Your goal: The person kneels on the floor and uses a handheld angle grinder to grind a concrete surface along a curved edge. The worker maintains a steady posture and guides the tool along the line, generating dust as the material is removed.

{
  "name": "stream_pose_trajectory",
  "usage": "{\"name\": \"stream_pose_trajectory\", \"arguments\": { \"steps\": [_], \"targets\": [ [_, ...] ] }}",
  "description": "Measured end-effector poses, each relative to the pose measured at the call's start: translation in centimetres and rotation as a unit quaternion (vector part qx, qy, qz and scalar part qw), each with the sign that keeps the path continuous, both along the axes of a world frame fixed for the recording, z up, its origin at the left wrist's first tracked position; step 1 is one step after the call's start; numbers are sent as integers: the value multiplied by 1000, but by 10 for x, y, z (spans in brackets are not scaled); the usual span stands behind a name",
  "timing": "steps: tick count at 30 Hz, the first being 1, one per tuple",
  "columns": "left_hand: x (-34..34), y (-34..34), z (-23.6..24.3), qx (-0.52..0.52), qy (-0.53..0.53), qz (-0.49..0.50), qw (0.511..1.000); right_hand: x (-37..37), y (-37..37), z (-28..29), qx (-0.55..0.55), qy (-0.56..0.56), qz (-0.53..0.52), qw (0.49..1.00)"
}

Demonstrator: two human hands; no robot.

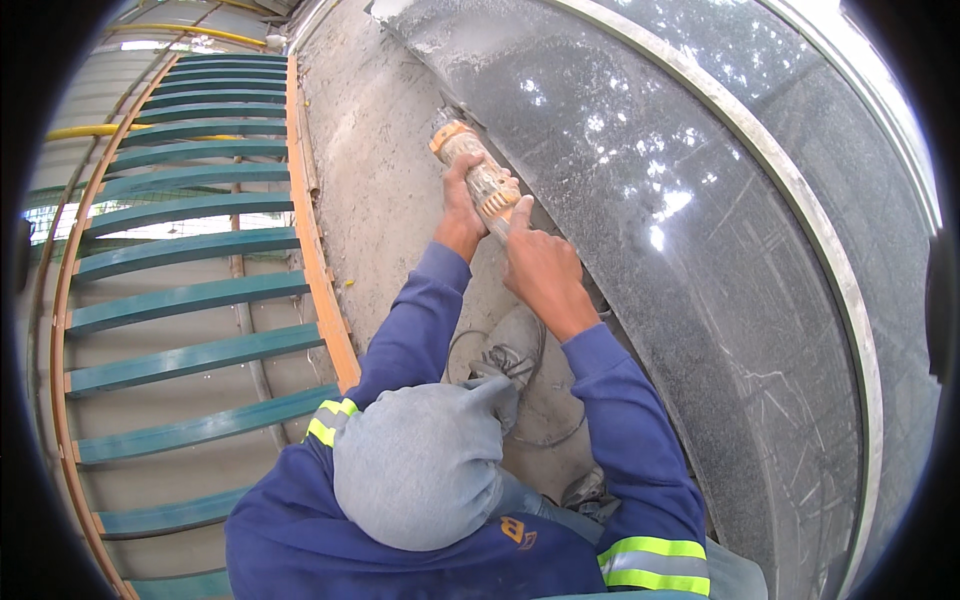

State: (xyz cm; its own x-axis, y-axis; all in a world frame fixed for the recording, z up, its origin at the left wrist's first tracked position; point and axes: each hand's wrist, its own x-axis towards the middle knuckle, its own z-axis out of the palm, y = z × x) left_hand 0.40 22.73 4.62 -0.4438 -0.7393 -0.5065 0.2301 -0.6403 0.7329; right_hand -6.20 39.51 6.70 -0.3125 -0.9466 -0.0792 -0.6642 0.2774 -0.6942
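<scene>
A dust-covered orange and grey angle grinder (pixel 487 183) is in both my hands, slanting up and left beside the edge of a dark, glossy slab (pixel 690 290). My left hand (pixel 463 208) is wrapped round the left side of its body. At the rear end, my right hand (pixel 545 268) grips the handle, with its thumb or a finger lying along the top. The grinder's head points at the slab's near edge; its disc is mostly hidden, and I cannot tell whether it touches the slab.
On the left stands a rack with an orange frame (pixel 318 250) and several green slats (pixel 190 300). Dusty concrete floor (pixel 370 150) runs between rack and slab. Below my hands are a grey shoe (pixel 515 360) and a thin cord (pixel 452 350) looping around it. A pale curved strip (pixel 800 215) crosses the slab.
</scene>
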Motion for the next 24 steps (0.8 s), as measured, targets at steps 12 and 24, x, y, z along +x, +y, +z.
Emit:
{"name": "stream_pose_trajectory", "arguments": {
  "steps": [12,24],
  "targets": [
    [0,0,-1,-5,7,-1,1000,2,0,-4,-21,24,-10,999],
    [0,-13,-2,25,23,-8,999,2,-15,-4,-2,0,-10,1000]
  ]
}}
